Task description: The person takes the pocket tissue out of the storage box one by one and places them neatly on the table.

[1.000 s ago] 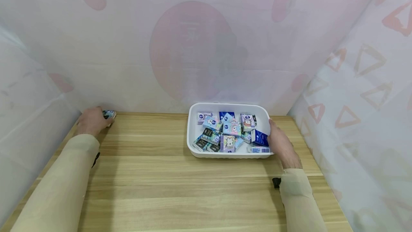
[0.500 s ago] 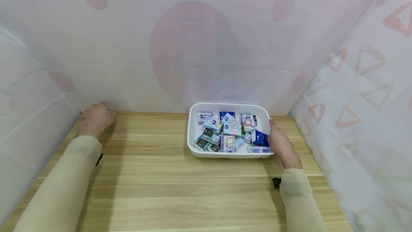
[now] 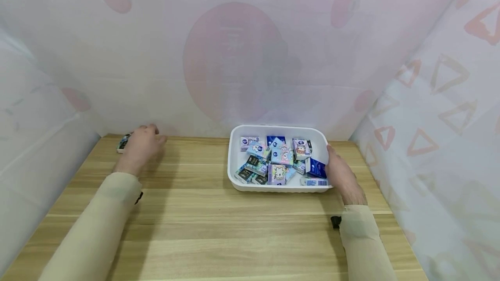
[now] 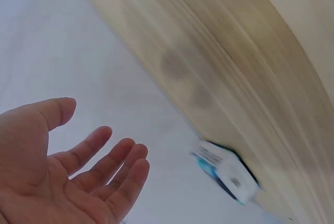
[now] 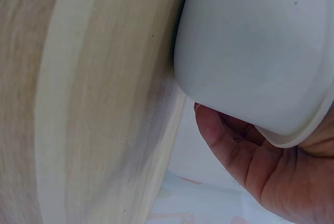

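My left hand (image 3: 139,148) is above the far left of the wooden table, empty, its fingers spread and loosely bent in the left wrist view. Just left of it, a small tissue pack (image 3: 123,142) with a dark floral print lies in the back left corner. That same pack (image 4: 224,172) appears blurred in the left wrist view, apart from the fingers. My right hand (image 3: 341,172) grips the right end of a white plastic basin (image 3: 234,180), fingers curled under its rim (image 5: 292,139). Several tissue packs (image 3: 281,156) in blue, purple and black lie jumbled inside.
The wooden tabletop (image 3: 218,233) extends in front of the basin and to its left. A pale printed cloth wall (image 3: 156,77) closes off the back, with more cloth (image 3: 425,177) along the right and left sides.
My left hand has let go of the tissue pack in the back left corner and moved right, uncovering it. The right hand and the basin have stayed still.
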`<state>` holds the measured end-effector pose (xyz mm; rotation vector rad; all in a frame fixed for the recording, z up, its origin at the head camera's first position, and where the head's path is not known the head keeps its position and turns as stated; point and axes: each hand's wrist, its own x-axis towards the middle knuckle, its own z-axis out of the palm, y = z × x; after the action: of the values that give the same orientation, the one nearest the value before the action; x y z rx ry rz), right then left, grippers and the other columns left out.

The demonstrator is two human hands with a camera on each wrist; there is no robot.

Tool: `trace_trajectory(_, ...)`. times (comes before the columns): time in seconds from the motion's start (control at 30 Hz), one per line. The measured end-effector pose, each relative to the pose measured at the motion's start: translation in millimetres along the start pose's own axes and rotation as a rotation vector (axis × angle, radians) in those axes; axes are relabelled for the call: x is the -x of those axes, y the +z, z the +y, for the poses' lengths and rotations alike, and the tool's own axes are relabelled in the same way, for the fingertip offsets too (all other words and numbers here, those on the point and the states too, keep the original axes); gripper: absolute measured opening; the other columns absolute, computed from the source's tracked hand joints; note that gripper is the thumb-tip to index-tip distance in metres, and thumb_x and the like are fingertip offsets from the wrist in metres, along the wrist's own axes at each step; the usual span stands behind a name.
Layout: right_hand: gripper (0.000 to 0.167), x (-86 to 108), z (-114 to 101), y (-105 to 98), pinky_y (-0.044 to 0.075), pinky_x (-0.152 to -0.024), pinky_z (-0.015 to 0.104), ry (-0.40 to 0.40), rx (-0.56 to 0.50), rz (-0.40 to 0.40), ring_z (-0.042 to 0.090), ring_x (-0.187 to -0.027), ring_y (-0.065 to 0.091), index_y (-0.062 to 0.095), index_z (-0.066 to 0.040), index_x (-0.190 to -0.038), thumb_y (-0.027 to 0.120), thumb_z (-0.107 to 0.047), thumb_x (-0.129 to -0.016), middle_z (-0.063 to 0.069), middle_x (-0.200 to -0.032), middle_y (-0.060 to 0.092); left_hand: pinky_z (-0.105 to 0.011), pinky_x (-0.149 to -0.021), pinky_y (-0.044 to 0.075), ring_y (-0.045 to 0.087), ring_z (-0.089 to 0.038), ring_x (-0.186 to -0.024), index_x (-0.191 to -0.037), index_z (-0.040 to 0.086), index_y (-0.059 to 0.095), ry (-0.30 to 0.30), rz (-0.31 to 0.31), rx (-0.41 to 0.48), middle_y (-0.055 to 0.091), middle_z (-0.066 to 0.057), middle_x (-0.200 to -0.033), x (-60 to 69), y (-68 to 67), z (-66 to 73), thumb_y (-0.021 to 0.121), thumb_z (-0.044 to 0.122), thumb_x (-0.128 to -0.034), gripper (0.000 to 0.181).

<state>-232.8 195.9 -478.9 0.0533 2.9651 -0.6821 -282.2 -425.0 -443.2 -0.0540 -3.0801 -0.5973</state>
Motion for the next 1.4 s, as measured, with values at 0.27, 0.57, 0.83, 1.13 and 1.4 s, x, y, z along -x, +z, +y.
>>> trace_trajectory(0.27, 0.075, 0.9, -1, 0, 0.054, -0.126, 0.076, -0.002, -0.004, -0.004, 0.062, -0.148, 0.064, 0.012, 0.009, -0.183, 0.043, 0.004, -0.115, 0.048, -0.169, 0.050, -0.074, -0.106, 0.062, 0.070, -0.062, -0.129, -0.149, -0.014, 0.061, 0.048, 0.045, 0.015, 0.066, -0.043, -0.144, 7.6, 13.9, 43.4, 0.060, 0.032, -0.1216, 0.053)
trace_trajectory(0.57, 0.075, 1.2, -3, 0, 0.054, -0.126, 0.076, -0.006, 0.013, 0.001, 0.062, -0.148, 0.064, 0.014, 0.011, -0.182, 0.044, 0.005, -0.114, 0.049, -0.167, 0.051, -0.073, -0.108, 0.064, 0.071, -0.057, -0.134, -0.151, -0.005, 0.063, 0.065, 0.034, 0.036, 0.068, -0.034, -0.148, 14.3, 29.6, 87.2, 0.059, 0.038, -0.1225, 0.052)
trace_trajectory(0.83, 0.080, -12.4, 15, 6, 0.056, -0.125, 0.075, -0.003, -0.018, -0.009, 0.061, -0.148, 0.064, 0.012, 0.002, -0.186, 0.048, 0.001, -0.114, 0.046, -0.169, 0.051, -0.071, -0.104, 0.068, 0.076, -0.054, -0.130, -0.149, -0.002, 0.067, 0.154, 0.061, 0.065, 0.072, -0.030, -0.149, 26.0, 44.3, 121.0, 0.061, 0.036, -0.1211, 0.048)
trace_trajectory(1.13, 0.079, -1.5, 1, 0, 0.054, -0.127, 0.076, -0.011, -0.026, -0.013, 0.063, -0.150, 0.062, 0.011, 0.009, -0.183, 0.047, 0.006, -0.113, 0.049, -0.168, 0.049, -0.069, -0.108, 0.069, 0.076, -0.050, -0.132, -0.145, 0.002, 0.070, 0.204, 0.080, 0.062, 0.075, -0.025, -0.146, 37.0, 60.1, 159.0, 0.069, 0.037, -0.1180, 0.044)
trace_trajectory(1.4, 0.078, 0.7, 0, -1, 0.052, -0.128, 0.077, -0.011, -0.024, -0.008, 0.064, -0.152, 0.060, 0.010, 0.009, -0.183, 0.044, 0.005, -0.114, 0.048, -0.171, 0.046, -0.064, -0.110, 0.069, 0.075, -0.044, -0.133, -0.147, 0.003, 0.071, 0.223, 0.061, 0.060, 0.075, -0.023, -0.148, 45.0, 72.0, 191.4, 0.071, 0.039, -0.1177, 0.046)
